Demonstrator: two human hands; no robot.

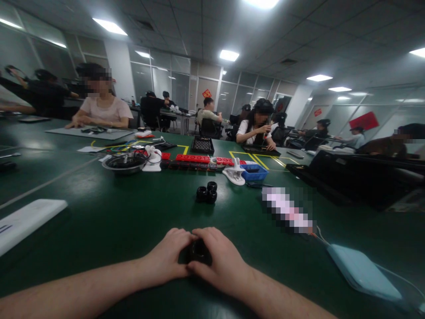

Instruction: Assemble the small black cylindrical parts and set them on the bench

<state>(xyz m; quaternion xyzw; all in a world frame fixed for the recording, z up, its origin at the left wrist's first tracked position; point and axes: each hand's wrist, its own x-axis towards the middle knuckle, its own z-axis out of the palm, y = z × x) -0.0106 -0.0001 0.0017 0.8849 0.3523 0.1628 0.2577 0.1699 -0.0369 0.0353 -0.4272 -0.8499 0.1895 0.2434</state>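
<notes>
Low in the middle of the view, my right hand (pixel 223 261) curls its fingers and thumb around a small black toy tyre (pixel 198 250). From the other side my left hand (pixel 170 253) closes in on it, both sets of fingertips and thumbs meeting around it. Part of the tyre is hidden by the right fingers. Beyond my hands, three more black toy tyres (pixel 207 193) are grouped together on the green tabletop (pixel 149 208).
Behind the tyres stand red blocks (pixel 193 158), a blue bin (pixel 255 172), a white clip (pixel 235 173) and a metal bowl (pixel 123 162) with cables. A white slab (pixel 29 221) lies left; a light-blue power bank (pixel 365 271) lies right. Co-workers sit across the table.
</notes>
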